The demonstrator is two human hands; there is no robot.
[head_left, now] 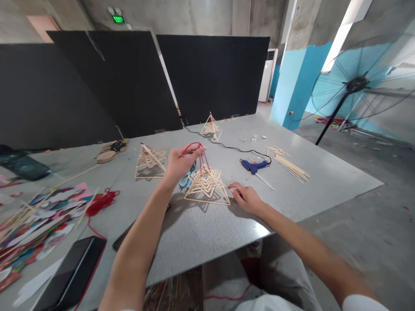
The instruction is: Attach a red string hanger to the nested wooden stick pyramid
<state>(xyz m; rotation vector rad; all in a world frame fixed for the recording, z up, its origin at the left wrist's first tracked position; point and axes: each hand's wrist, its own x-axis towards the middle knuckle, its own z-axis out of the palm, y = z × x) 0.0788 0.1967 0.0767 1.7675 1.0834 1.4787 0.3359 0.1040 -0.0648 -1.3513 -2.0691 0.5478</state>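
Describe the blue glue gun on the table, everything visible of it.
The glue gun has a dark blue body with a small orange-red patch. It lies on the grey table, right of the right hand's fingertips and beyond them. A pale, translucent stick extends from it toward the near edge. A black cord meets its right end. Neither hand touches it.

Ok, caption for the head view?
Left hand lifts red string above a stick frame; right hand beside it.

Red cord, blue glue gun, seemingly plain pale sticks
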